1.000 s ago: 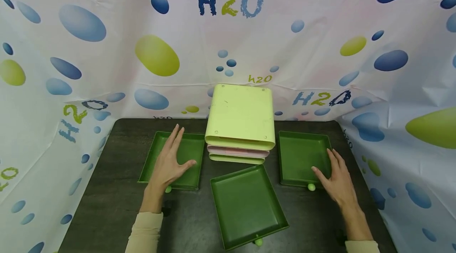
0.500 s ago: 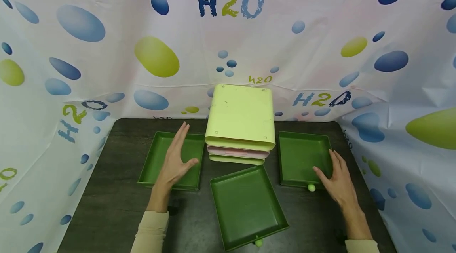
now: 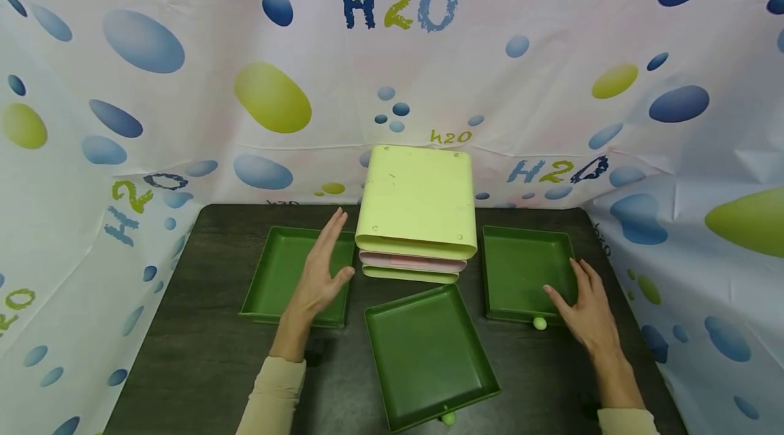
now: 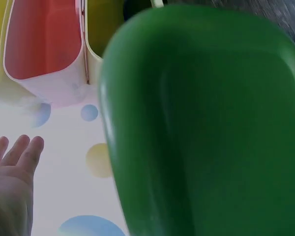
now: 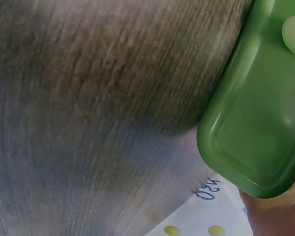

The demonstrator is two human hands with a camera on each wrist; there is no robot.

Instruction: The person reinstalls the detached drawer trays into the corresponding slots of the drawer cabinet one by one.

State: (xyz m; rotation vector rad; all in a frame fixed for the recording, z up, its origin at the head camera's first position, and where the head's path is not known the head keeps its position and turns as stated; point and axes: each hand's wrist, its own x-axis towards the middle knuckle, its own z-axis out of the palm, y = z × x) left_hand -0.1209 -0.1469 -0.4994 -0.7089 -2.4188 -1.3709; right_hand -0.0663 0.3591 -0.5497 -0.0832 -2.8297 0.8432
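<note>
Three shallow green drawers lie on the table: a left drawer [image 3: 260, 285], a right drawer [image 3: 520, 265] and a slanted front drawer [image 3: 429, 360], each of plain green plastic. My left hand [image 3: 318, 285] hovers over the right part of the left drawer with fingers extended and thumb spread, holding nothing. The left wrist view shows the same hand [image 4: 12, 182] at the lower left, beside a large green drawer front [image 4: 236, 137]. At the right drawer's outer edge is my right hand [image 3: 589, 312], fingers along the rim and thumb over the front corner.
A drawer cabinet [image 3: 416, 200] of stacked yellow and pink open-fronted shells stands at the back middle, between two drawers. Light green round knobs [image 3: 539, 323] stick out from drawer fronts. A white patterned curtain [image 3: 184, 115] surrounds the dark table [image 3: 184, 353] at back and sides.
My left hand has moved right across the left drawer, toward the cabinet. The right hand has stayed at the right drawer's edge. The drawers and cabinet have kept their places.
</note>
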